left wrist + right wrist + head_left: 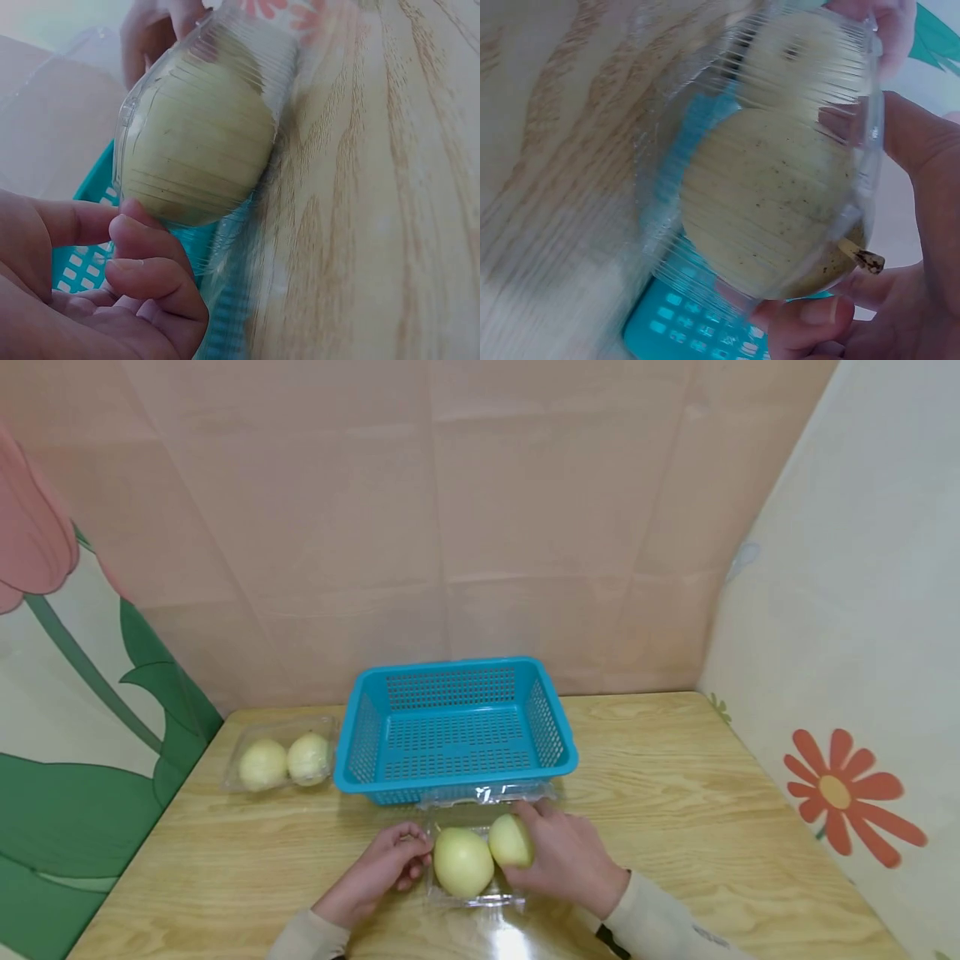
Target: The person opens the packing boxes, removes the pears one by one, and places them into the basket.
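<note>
An opened clear plastic clamshell box lies in front of the basket, its lid raised at the back. Two pale yellow pears sit in it: a left pear and a right pear. My right hand grips the right pear, thumb and fingers on opposite sides; in the right wrist view this pear shows its stem above the box rim. With thumb and forefinger, my left hand pinches the box's left rim, beside the left pear.
Behind the box stands a blue perforated plastic basket. Left of it is another clear box holding two pears. The wooden table extends to both sides, with a pinkish covering behind and flower-printed sheets at the sides.
</note>
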Tool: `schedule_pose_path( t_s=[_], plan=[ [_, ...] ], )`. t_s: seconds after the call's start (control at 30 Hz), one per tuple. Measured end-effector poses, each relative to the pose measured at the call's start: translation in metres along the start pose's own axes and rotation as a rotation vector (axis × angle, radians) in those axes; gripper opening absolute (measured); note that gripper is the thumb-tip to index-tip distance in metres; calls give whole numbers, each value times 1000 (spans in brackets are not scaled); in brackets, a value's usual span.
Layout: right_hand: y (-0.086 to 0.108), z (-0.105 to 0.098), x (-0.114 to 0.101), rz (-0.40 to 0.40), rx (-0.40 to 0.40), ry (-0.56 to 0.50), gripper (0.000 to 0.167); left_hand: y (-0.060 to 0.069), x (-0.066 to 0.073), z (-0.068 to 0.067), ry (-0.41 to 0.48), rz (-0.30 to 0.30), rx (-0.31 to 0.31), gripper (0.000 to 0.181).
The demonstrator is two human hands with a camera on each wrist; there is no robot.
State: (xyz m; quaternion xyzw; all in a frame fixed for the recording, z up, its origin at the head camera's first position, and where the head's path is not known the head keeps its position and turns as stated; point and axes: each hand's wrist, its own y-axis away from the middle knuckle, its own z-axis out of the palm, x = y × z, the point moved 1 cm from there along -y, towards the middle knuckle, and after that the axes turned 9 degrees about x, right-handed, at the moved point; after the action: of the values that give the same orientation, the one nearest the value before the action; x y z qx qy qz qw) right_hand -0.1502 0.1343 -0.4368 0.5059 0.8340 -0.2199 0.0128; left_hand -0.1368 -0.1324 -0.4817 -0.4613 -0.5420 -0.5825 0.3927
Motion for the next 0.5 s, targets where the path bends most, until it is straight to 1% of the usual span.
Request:
schedule_pose_path(
  t_s=[0.33,0.5],
  plan=[
    [3,-11,-2,-9,13,-8,70,1,0,-2,0,8,-2,13],
    [5,-16,-2,-11,10,-16,67,3,0,-3,-9,4,-14,13]
  ],
)
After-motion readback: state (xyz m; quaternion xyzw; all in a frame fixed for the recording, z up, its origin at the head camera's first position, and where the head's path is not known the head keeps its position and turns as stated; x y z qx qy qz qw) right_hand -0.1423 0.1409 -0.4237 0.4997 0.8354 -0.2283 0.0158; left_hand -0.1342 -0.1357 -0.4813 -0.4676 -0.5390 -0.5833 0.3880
